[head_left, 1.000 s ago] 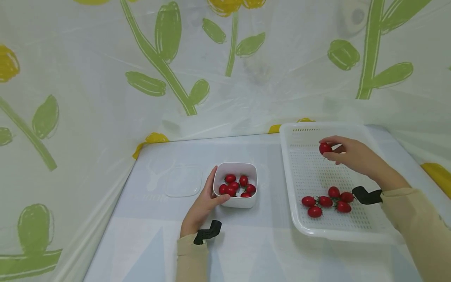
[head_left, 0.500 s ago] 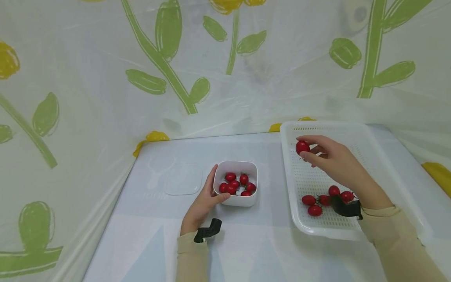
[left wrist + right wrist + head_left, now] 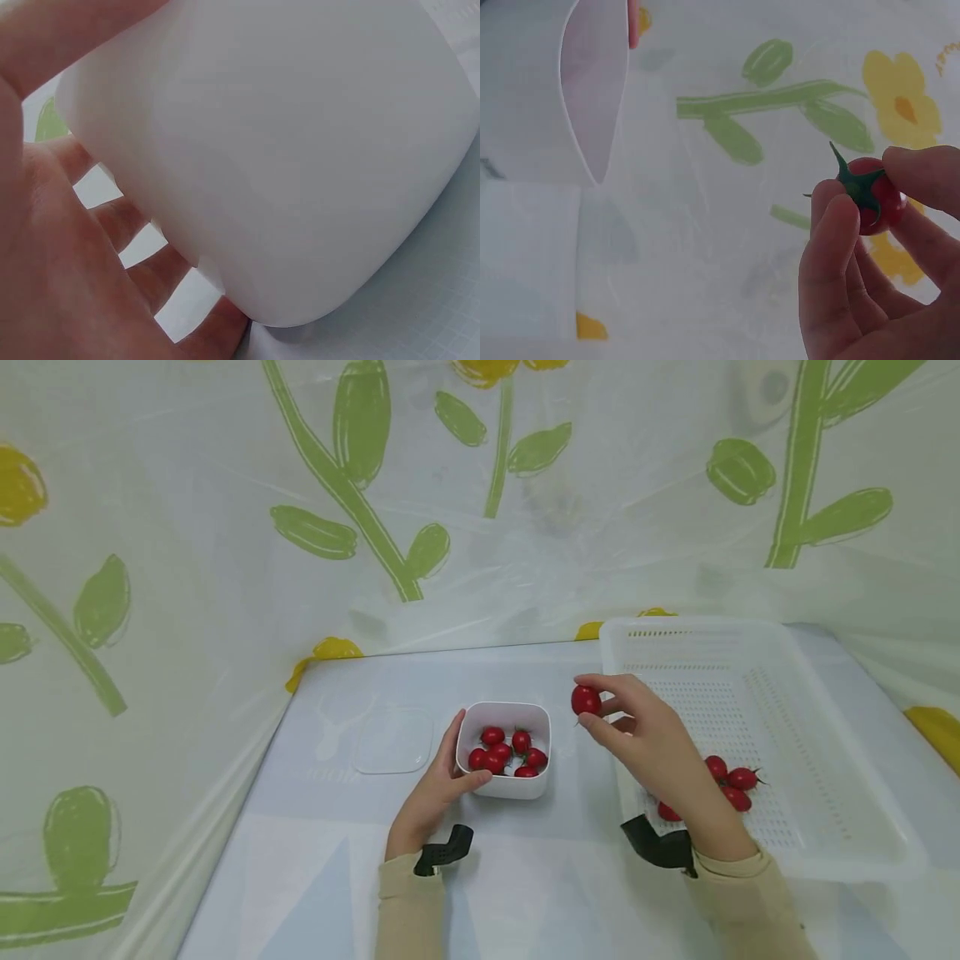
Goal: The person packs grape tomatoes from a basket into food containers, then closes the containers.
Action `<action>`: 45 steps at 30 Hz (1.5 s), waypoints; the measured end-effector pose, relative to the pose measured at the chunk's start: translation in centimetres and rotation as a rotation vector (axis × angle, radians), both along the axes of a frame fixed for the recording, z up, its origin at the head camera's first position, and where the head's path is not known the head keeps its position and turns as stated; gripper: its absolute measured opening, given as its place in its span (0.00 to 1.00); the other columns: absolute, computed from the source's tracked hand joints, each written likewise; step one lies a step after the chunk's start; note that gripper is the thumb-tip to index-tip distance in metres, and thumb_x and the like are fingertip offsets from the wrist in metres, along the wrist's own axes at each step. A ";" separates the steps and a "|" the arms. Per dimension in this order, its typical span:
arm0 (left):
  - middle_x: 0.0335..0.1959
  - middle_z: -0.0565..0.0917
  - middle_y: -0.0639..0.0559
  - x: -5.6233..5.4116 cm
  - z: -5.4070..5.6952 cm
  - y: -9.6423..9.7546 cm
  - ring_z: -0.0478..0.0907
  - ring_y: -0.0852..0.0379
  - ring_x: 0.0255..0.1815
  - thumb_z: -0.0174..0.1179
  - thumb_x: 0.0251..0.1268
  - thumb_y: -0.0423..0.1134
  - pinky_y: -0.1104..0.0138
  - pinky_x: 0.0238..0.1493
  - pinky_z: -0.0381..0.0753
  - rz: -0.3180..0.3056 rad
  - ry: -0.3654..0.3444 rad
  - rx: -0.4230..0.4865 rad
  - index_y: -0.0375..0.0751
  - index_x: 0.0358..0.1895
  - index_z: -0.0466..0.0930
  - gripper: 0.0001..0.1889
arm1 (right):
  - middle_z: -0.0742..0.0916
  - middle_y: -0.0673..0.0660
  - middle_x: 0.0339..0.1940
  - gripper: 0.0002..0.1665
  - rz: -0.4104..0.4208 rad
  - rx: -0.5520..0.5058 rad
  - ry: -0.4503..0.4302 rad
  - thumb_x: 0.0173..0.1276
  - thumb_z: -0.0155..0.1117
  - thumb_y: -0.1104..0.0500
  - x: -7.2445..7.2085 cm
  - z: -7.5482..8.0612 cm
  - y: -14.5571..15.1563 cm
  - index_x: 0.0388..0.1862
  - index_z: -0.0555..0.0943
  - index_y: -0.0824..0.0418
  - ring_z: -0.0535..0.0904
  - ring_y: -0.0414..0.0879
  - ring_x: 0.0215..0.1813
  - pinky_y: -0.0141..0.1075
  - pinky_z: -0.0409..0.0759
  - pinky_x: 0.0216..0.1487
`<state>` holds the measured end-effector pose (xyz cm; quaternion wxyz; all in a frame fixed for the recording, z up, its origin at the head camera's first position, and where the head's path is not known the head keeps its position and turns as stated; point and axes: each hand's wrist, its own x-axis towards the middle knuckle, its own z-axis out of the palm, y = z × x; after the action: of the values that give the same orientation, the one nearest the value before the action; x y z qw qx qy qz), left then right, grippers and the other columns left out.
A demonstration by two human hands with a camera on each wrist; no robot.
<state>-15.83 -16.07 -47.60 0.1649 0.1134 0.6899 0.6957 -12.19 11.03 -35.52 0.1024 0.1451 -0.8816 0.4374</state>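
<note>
My right hand (image 3: 652, 747) pinches a red cherry tomato (image 3: 586, 700) between thumb and fingertips, above the table between the basket and the box. The right wrist view shows the green calyx on this tomato (image 3: 885, 199). My left hand (image 3: 429, 793) holds a small white square box (image 3: 513, 788), its thumb at the front rim and fingers along the left side. Several cherry tomatoes (image 3: 499, 752) lie inside the box. In the left wrist view, the box's plain wall (image 3: 285, 165) fills most of the frame and the fingers spread along its edge.
At the right stands a white perforated basket (image 3: 697, 693) with several cherry tomatoes (image 3: 737, 799) near its front, partly hidden by my right forearm. A clear flat lid (image 3: 393, 742) lies left of the box. Behind the table hangs a flower-patterned sheet (image 3: 225, 568).
My right hand has carried the cherry tomato leftward from over the basket to beyond its left rim, nearer the box. My left hand and the box have stayed in place.
</note>
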 end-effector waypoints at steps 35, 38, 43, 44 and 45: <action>0.67 0.47 0.71 -0.1 -0.6 -0.2 0.43 0.55 0.69 0.61 0.55 0.39 0.46 0.60 0.53 0.011 -0.007 -0.014 0.76 0.66 0.41 0.44 | 0.76 0.49 0.37 0.23 -0.132 -0.055 -0.068 0.57 0.64 0.57 -0.2 -7.0 -7.9 0.53 0.74 0.53 0.72 0.40 0.30 0.31 0.75 0.25; 0.67 0.47 0.71 -0.1 -0.6 -0.2 0.43 0.54 0.69 0.61 0.55 0.38 0.45 0.60 0.54 0.013 -0.012 -0.008 0.76 0.66 0.41 0.44 | 0.75 0.49 0.35 0.22 -0.138 -0.032 -0.068 0.57 0.64 0.57 -0.2 -7.2 -8.0 0.53 0.74 0.52 0.71 0.40 0.29 0.31 0.73 0.23; 0.67 0.48 0.73 -0.1 -0.6 -0.1 0.44 0.56 0.68 0.62 0.54 0.40 0.46 0.59 0.55 0.023 -0.007 -0.027 0.77 0.66 0.42 0.44 | 0.76 0.51 0.38 0.24 -0.148 -0.019 -0.059 0.57 0.65 0.58 -0.3 -7.5 -8.0 0.53 0.75 0.52 0.71 0.40 0.29 0.31 0.73 0.22; 0.67 0.48 0.73 -0.1 -0.6 -0.1 0.44 0.56 0.68 0.62 0.54 0.40 0.46 0.59 0.56 0.022 -0.004 -0.027 0.77 0.66 0.42 0.44 | 0.76 0.51 0.39 0.24 -0.149 -0.019 -0.058 0.57 0.64 0.59 -0.3 -7.5 -8.0 0.53 0.75 0.52 0.72 0.40 0.29 0.31 0.73 0.22; 0.66 0.48 0.73 -0.1 -0.5 -0.1 0.44 0.56 0.68 0.62 0.55 0.40 0.46 0.59 0.57 0.021 -0.002 -0.026 0.77 0.66 0.42 0.44 | 0.76 0.51 0.40 0.24 -0.150 -0.018 -0.056 0.57 0.64 0.59 -0.3 -7.5 -8.1 0.54 0.75 0.51 0.72 0.40 0.29 0.31 0.73 0.23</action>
<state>-15.96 -16.16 -48.12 0.1597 0.1033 0.6999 0.6884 -12.54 2.98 -43.04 0.1113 0.0652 -0.8886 0.4402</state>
